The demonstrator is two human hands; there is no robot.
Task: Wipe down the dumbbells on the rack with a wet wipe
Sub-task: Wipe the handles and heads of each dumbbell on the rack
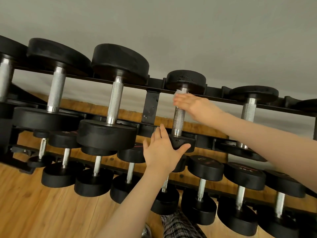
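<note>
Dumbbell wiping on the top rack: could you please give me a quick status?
Right hand pressing wet wipe around dumbbell handle. Left hand steadying its near head, fingers straight. Nothing in the way.

- "22.5" in pale digits on the lower-row dumbbell head [244, 171], down and right of the left hand's fingers [161, 134].
- Other head markings are too blurred to read.

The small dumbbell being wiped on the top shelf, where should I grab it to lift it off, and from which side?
Grip the dumbbell by its knurled steel handle, on the bare stretch below the right hand and wipe. Come from the front, over the near head that the left hand steadies; the handle points toward you between the rack rails.
</note>
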